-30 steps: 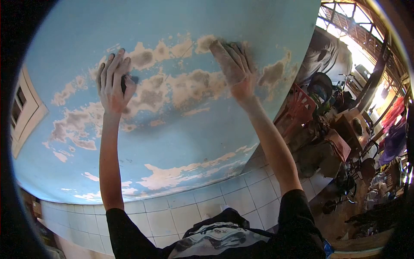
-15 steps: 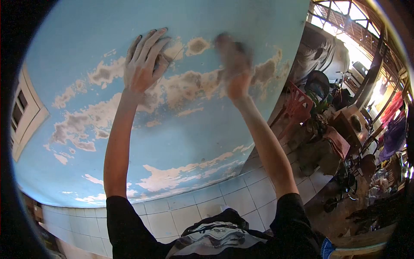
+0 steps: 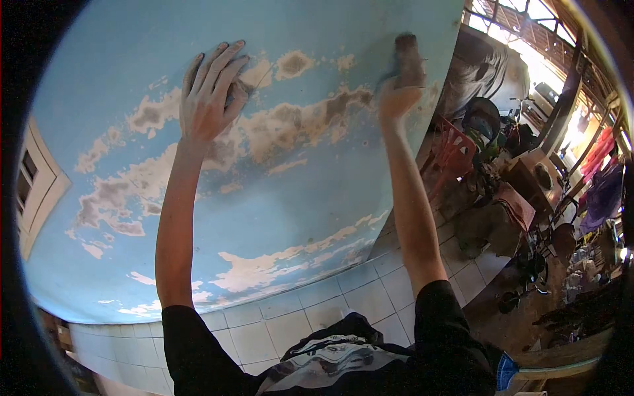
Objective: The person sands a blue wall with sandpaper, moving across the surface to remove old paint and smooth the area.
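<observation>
A blue painted wall [image 3: 310, 198] fills the view, with worn patches of bare beige and grey plaster [image 3: 290, 129] across it. My left hand [image 3: 210, 99] lies flat on the wall at the upper left, fingers spread, pressing a small dark sanding piece [image 3: 239, 91] under palm and thumb. My right hand [image 3: 401, 82] is raised near the wall's right edge. It is dusty and blurred with fingers together and pointing up, and what it holds does not show.
White tiles [image 3: 330, 310] run along the wall's base. A window frame [image 3: 36, 178] sits at the far left. To the right stand a red plastic chair [image 3: 452, 148], a wooden cabinet [image 3: 531, 181], hanging clothes [image 3: 604, 198] and clutter on the floor.
My left hand moved up and to the right over the second and now rests still. My right hand swept to the right along the patch, towards the wall's edge.
</observation>
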`<state>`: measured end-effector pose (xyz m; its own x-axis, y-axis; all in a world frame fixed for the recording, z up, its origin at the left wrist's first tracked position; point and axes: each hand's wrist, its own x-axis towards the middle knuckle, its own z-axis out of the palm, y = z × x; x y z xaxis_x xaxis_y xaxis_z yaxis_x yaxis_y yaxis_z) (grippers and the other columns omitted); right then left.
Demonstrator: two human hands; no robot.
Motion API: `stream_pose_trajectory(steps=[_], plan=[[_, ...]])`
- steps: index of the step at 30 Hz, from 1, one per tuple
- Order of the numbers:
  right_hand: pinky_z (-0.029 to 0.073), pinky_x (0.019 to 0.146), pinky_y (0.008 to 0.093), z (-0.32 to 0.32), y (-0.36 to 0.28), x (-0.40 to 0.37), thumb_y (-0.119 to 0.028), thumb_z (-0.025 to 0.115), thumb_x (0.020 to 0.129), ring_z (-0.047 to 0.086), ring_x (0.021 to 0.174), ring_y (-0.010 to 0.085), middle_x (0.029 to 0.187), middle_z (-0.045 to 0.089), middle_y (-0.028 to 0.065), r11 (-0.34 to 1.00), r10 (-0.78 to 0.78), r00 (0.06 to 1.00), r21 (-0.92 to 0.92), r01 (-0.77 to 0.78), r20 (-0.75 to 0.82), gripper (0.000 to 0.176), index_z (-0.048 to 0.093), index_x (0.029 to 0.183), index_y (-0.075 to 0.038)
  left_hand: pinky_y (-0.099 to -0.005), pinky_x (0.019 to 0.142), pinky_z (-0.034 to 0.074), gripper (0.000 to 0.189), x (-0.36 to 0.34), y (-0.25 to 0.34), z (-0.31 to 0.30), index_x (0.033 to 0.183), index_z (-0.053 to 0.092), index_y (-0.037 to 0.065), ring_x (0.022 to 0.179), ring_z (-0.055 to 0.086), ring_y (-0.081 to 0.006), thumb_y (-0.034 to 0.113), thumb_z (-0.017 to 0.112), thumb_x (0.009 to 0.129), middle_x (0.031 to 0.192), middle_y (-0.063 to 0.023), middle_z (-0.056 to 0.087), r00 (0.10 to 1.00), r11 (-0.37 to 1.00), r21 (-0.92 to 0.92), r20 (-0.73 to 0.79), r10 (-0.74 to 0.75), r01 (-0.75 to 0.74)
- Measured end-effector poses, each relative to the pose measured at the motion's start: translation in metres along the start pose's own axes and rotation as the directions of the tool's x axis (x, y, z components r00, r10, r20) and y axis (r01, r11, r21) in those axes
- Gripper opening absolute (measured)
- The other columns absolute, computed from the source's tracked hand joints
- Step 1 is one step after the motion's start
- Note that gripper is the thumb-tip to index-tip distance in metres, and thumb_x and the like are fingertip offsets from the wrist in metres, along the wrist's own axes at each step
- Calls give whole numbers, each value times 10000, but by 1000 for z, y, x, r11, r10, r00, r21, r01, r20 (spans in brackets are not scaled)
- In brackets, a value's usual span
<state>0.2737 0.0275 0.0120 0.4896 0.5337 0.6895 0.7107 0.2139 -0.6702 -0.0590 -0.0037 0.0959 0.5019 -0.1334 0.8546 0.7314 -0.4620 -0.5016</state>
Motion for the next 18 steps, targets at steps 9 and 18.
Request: stream_pose_trajectory(steps=[9,18], plan=[[456,938,422,-36,-8,-3,32,527,829,574,1108,259,1158,609,183,934,-218,878,170,315,-426,390,522,1217,73,-428,1061,348,340,0,3,-1,1160,574,174,1230,500,-196,122,530,827,1324,32,537,1000,999,36,4,-20,20],[533,634,338,-42,13,3,19,543,843,658,710,254,989,643,188,922,-135,964,327,207,-229,367,517,1209,19,-431,1073,342,325,-2,4,0,1145,580,176,1242,490,-187,119,534,828,1336,27,531,1000,998,59,10,-24,23]])
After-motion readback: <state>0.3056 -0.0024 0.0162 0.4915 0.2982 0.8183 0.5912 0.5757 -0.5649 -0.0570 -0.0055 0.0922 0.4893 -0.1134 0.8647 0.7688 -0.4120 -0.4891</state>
